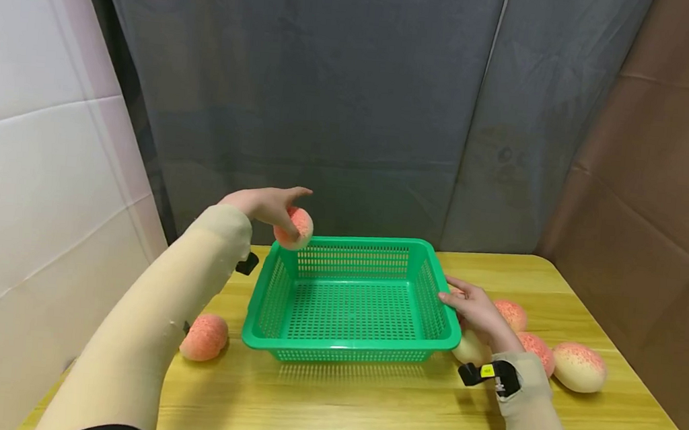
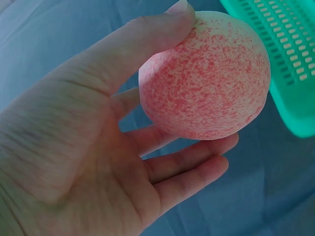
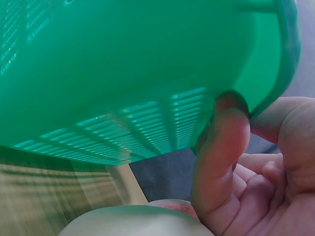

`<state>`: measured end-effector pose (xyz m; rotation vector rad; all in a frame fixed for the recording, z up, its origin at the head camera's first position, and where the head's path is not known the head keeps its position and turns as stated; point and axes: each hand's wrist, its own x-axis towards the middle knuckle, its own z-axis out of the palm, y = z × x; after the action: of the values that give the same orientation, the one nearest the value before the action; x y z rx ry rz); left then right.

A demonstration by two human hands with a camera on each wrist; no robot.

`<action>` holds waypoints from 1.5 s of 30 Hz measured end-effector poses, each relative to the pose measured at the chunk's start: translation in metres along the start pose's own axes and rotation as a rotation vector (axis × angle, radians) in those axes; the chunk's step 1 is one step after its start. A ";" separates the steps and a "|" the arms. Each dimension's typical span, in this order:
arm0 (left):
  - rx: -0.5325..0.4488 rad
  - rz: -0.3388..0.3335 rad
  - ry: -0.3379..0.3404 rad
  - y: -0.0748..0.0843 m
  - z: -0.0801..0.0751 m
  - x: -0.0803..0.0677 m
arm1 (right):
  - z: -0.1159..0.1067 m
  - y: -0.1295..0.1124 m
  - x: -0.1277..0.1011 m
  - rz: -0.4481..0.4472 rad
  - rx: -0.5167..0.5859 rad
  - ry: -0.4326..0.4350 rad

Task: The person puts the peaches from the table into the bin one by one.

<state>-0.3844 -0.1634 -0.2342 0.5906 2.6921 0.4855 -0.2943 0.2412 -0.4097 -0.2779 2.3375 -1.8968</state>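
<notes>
My left hand (image 1: 263,205) holds a pink-and-cream peach (image 1: 302,228) beside the far left corner of a green plastic basket (image 1: 349,345). In the left wrist view the thumb lies across the top of the peach (image 2: 206,73) and the fingers support it from below. At the basket's right side, my right hand (image 1: 481,313) grips the rim, thumb on one face and fingers on the other. The right wrist view shows the basket's slotted wall (image 3: 142,123) raised over the tabletop, with a pale peach (image 3: 138,222) under the hand. Nothing lies inside the basket.
One peach (image 1: 205,338) rests on the wooden table (image 1: 328,416) left of the basket. Several more, including a cream one (image 1: 579,367), cluster at the right around my right wrist. A grey curtain (image 1: 329,106) hangs behind the table, with a brown one (image 1: 661,199) at the right.
</notes>
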 end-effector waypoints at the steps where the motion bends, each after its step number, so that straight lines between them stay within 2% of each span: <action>1: 0.007 0.000 -0.002 0.002 0.002 0.003 | 0.000 0.000 0.000 0.002 -0.001 0.005; 6: 0.052 0.040 -0.014 0.010 0.013 0.016 | -0.001 0.000 -0.001 -0.002 -0.004 0.015; 13: 0.003 0.044 -0.056 0.020 0.033 0.033 | 0.003 0.002 -0.001 -0.013 0.004 0.006; 19: 0.075 0.089 -0.056 0.036 0.048 0.049 | 0.005 0.004 -0.002 -0.018 0.008 0.023; 26: 0.112 0.130 -0.066 0.054 0.071 0.067 | 0.008 0.005 -0.006 -0.014 0.012 0.032; 30: 0.139 0.140 -0.051 0.062 0.084 0.075 | 0.011 0.005 -0.009 -0.009 0.035 0.023; 37: 0.197 0.172 0.023 0.076 0.101 0.087 | 0.013 0.004 -0.008 -0.020 0.033 0.030; 41: 0.242 0.176 -0.005 0.082 0.113 0.093 | 0.014 0.006 -0.008 -0.018 0.037 0.017; 45: 0.261 0.224 -0.022 0.087 0.125 0.098 | 0.015 0.007 -0.008 -0.027 0.041 0.007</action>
<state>-0.3902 -0.0134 -0.3349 0.9701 2.7010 0.1802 -0.2838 0.2302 -0.4203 -0.3015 2.3080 -1.9581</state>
